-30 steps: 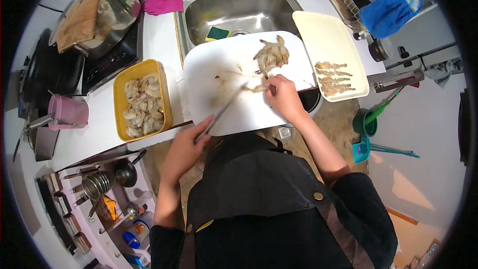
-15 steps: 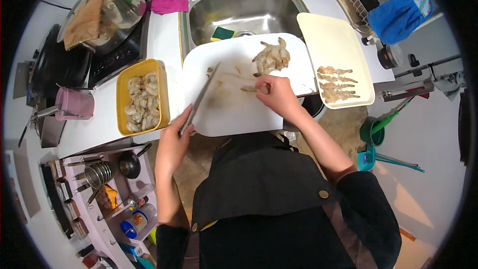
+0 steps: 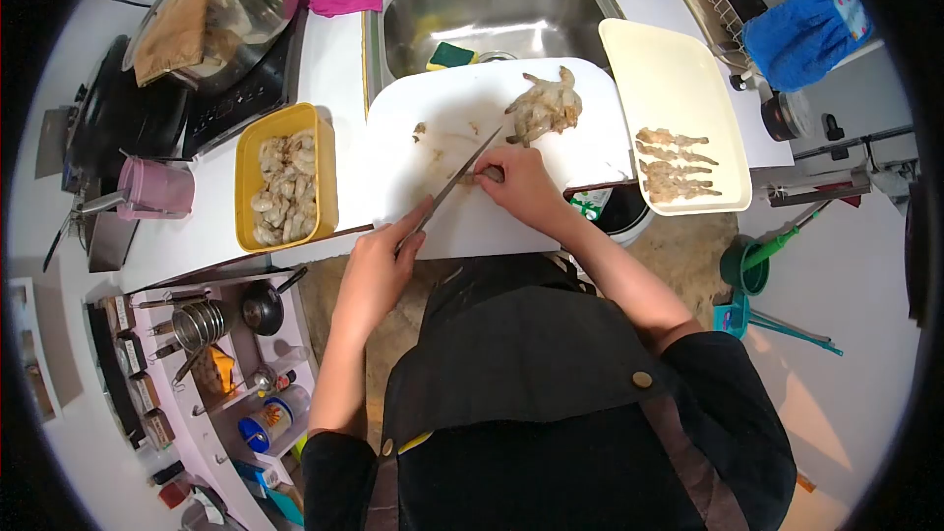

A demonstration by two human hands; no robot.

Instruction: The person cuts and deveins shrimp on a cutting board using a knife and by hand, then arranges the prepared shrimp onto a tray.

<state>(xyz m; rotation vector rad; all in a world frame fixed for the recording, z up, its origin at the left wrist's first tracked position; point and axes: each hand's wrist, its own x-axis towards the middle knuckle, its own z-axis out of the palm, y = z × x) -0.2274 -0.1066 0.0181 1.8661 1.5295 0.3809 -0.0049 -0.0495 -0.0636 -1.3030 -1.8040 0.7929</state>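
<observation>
My left hand (image 3: 385, 258) is closed around the handle of a knife (image 3: 460, 180) at the front of the white cutting board (image 3: 403, 118). The blade slants up and right, its middle close to a shrimp (image 3: 468, 178). My right hand (image 3: 518, 182) pinches that shrimp flat on the board. Behind my right hand lies a pile of shrimp (image 3: 544, 108). Dark scraps (image 3: 420, 130) dot the board's left part. Several shrimp lie in a column on the cream tray (image 3: 664, 69) at the right. A yellow container (image 3: 326, 177) of shrimp stands at the left.
Behind the board is a steel sink (image 3: 492, 20) with a sponge (image 3: 452, 56). A pot (image 3: 246, 20) stands on a cooktop (image 3: 236, 108) at the back left, near a pink cup (image 3: 162, 189). A green bucket (image 3: 744, 265) is on the floor at the right.
The knife has swung from the board's left side over to the shrimp. My right hand has shifted left and slightly nearer with the shrimp. The whole view has drifted a little.
</observation>
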